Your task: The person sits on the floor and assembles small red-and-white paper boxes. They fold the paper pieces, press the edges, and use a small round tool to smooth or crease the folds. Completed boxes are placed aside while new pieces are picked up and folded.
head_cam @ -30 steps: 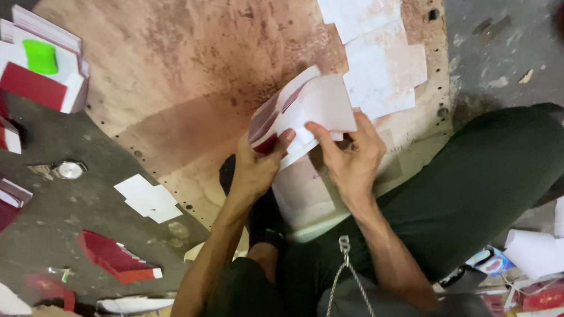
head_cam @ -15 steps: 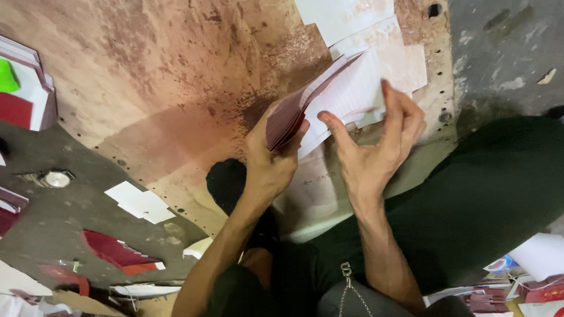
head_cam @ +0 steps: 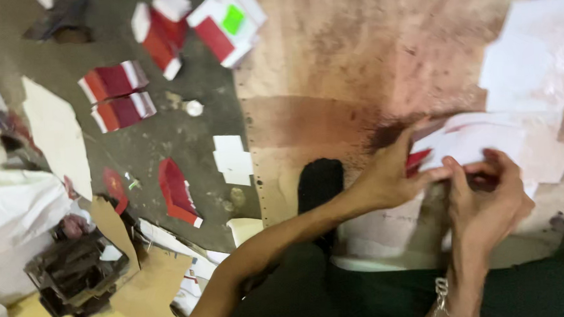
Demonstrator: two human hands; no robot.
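White and red, the folded card (head_cam: 471, 143) sits at the right of the head view, over a stained brown board (head_cam: 354, 64), blurred at its edges. The left hand (head_cam: 386, 179) pinches its left end, where red shows; the right hand (head_cam: 490, 199) curls its fingers round the near edge, thumb on top. A white sheet (head_cam: 376, 237) lies just below the hands. Far left, red-and-white packs (head_cam: 118, 96) lie on the grey floor (head_cam: 165, 139). At near left a dark box (head_cam: 76, 272) holds dark scraps I cannot make out.
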